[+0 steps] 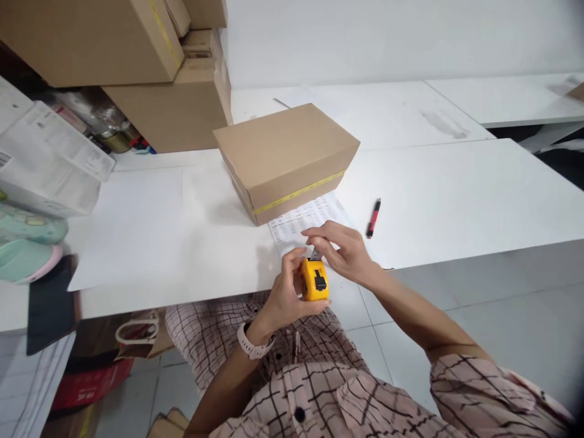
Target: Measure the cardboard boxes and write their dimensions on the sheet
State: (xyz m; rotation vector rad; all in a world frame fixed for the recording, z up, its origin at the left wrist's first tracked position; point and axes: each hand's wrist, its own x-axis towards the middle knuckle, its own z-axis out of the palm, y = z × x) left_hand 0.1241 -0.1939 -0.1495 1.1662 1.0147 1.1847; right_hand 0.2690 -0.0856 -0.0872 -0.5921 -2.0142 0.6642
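Observation:
A yellow tape measure (314,281) with a black sliding lock is gripped in my left hand (291,291), just past the table's front edge. My right hand (343,248) pinches the short end of the blade (316,254) that sticks out of the case's top. Beyond both hands, a closed brown cardboard box (287,149) stands on the table, with a yellow printed strip along its near side. Partly under that box lies a printed sheet (303,219) with rows of text. To the right of my right hand rests a red and black pen (373,218).
Large cardboard boxes (191,100) are stacked at the back left of the white table (438,194). White paper (132,231), a dark phone (52,304) and a mint-green pouch (27,260) lie on the left. The wall (401,42) rises behind.

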